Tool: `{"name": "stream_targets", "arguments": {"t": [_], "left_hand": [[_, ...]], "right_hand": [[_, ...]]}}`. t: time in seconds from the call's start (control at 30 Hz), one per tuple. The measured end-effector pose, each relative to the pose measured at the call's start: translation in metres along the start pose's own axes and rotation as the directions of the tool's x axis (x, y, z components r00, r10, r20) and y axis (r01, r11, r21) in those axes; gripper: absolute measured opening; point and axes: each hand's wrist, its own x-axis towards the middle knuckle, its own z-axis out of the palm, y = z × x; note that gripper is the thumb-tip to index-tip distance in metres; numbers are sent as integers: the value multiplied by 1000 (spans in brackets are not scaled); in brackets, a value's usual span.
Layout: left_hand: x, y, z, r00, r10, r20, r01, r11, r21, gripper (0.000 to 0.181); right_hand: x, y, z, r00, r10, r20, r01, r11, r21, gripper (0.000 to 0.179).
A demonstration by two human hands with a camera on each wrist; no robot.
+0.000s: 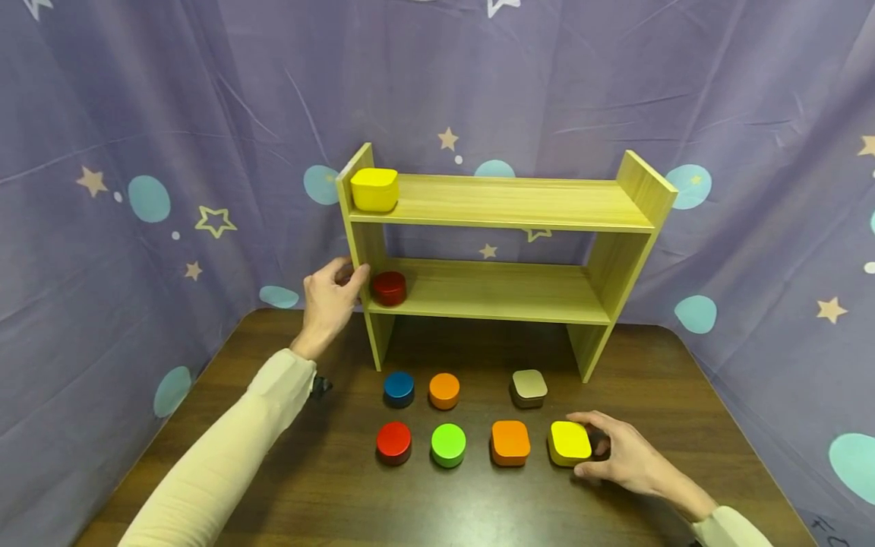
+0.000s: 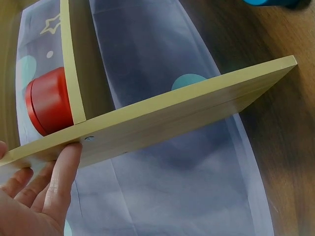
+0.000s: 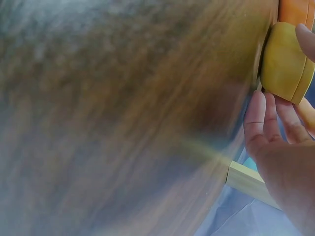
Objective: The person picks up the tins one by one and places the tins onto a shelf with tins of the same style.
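My left hand (image 1: pixel 330 298) touches the left side panel of the wooden shelf unit (image 1: pixel 499 289), beside a round red tin (image 1: pixel 390 289) on the middle board. In the left wrist view, its fingers lie against the panel's outer face, one fingertip at the front edge. On the table, my right hand (image 1: pixel 625 454) pinches a square yellow tin (image 1: pixel 570 444), thumb on the near side, forefinger on the far side. More fingers reach its lower edge in the right wrist view. Left of it sits a square orange tin (image 1: pixel 510 443).
Another square yellow tin (image 1: pixel 374 190) stands on the top board's left end. On the table are round tins in blue (image 1: pixel 399 389), orange (image 1: pixel 444 390), red (image 1: pixel 394 443) and green (image 1: pixel 448 445), plus a square beige tin (image 1: pixel 529 388). A patterned curtain (image 1: pixel 171 99) hangs behind.
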Motion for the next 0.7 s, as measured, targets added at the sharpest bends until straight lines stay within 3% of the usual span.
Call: {"name": "stream_targets", "arguments": {"t": [0.2, 0.4, 0.7], "left_hand": [[1, -1, -1, 1000, -5, 9, 5, 1000, 13, 32], [1, -2, -2, 1000, 27, 11, -27, 998, 57, 27], [2, -1, -2, 999, 31, 13, -31, 999, 29, 27]], "right_hand": [[0, 0, 3, 1000, 0, -9, 0, 1000, 13, 68], [0, 1, 2, 1000, 21, 7, -22, 999, 27, 65], [1, -2, -5, 1000, 28, 14, -29, 997, 76, 62]]}}
